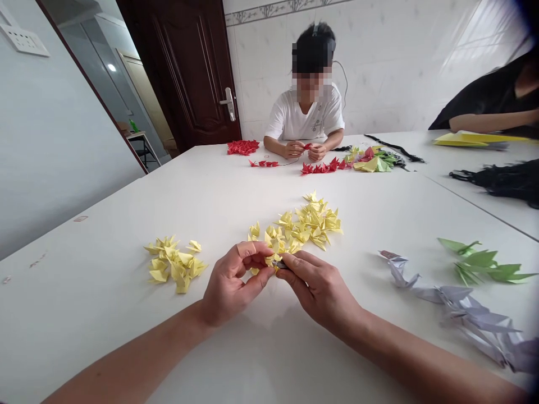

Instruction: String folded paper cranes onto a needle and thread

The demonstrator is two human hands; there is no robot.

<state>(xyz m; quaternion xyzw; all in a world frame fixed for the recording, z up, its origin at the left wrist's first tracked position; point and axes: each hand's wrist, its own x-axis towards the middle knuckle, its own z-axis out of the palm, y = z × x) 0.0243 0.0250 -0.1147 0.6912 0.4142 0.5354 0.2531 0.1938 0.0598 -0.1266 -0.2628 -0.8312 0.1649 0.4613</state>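
My left hand (233, 280) pinches a small yellow paper crane (273, 260), partly hidden by the fingers. From the other side, my right hand (324, 283) grips a short dark grey tool (280, 265) whose tip meets the folded paper; its exact kind is hidden in the fingers. Just beyond both hands spreads a heap of yellow paper cranes (314, 221). To the left of my left hand lies a smaller pile of yellow cranes (174, 265).
White paper cranes (458, 311) in a row and green cranes (484, 261) lie at the right. Across the white table (105, 269), a person (309, 115) handles red cranes (324, 167). Black cords (501, 179) and yellow sheets (471, 139) are near another person's arm (488, 120).
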